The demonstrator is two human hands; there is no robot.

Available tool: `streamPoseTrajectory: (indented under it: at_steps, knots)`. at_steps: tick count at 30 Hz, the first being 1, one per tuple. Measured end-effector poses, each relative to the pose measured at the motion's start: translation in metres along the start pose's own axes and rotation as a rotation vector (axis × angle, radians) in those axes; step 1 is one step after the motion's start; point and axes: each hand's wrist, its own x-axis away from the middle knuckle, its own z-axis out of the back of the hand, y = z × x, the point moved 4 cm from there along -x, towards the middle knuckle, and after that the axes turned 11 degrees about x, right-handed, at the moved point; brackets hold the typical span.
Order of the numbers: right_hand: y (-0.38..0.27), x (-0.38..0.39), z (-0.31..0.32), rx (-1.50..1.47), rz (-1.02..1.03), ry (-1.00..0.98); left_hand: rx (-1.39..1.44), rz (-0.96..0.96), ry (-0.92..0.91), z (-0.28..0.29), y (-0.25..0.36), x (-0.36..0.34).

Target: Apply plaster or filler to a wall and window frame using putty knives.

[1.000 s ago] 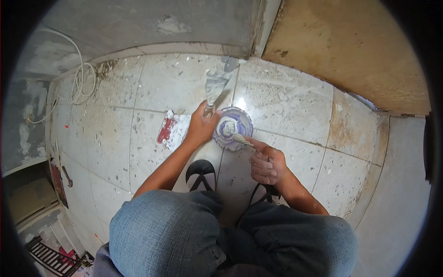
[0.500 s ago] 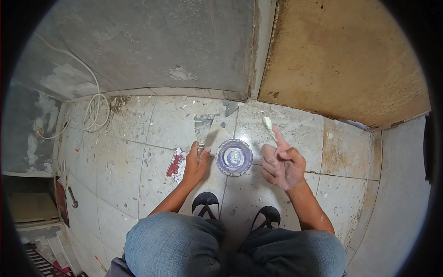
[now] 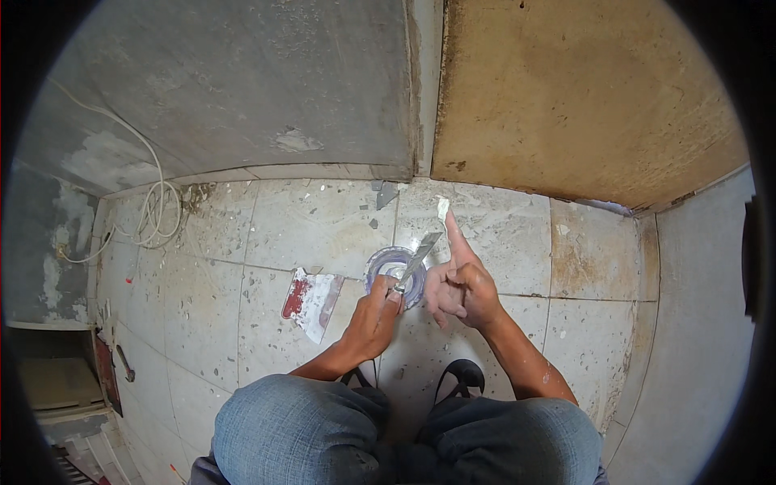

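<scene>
My left hand (image 3: 374, 323) grips a putty knife (image 3: 419, 255) by its handle, with the blade angled up and to the right over a round purplish tub (image 3: 377, 263) on the tiles. My right hand (image 3: 469, 295) is just right of the tub, index finger stretched out with a blob of white paste (image 3: 443, 208) on its tip and the other fingers loosely bent, holding nothing. A red-and-white scraper piece (image 3: 299, 295) lies on the floor left of my left hand.
Debris-speckled tiles (image 3: 202, 299) meet a grey wall (image 3: 323, 89) and a stained tan panel (image 3: 582, 97). A pale looped cable (image 3: 158, 202) hangs at left, a dark tool (image 3: 125, 364) lying below it. My sandalled feet (image 3: 459, 377) and knees are at the bottom.
My left hand has turned the putty knife rightward, from upright beside the tub to slanting over it. My right hand rose from the tub with white paste on the finger, then shifted slightly left.
</scene>
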Motion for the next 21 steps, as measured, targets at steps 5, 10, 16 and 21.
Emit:
streamPoseTrajectory:
  at_steps: [5, 10, 16, 21]
  knots:
    - [0.001, 0.001, -0.009, 0.358, -0.045, 0.129, -0.042, -0.043, 0.004, -0.005, 0.003, -0.003]
    - [0.011, 0.004, -0.007, 0.489, -0.037, 0.143, -0.089, -0.003, 0.004, -0.003, 0.003, 0.000]
    - [0.040, 0.016, -0.018, 0.491, -0.266, 0.126, -0.057, 0.099, 0.023, 0.009, -0.012, 0.027]
    - [0.067, 0.024, -0.018, 0.683, -0.261, 0.094, -0.153, 0.208, 0.060, 0.008, -0.037, 0.047]
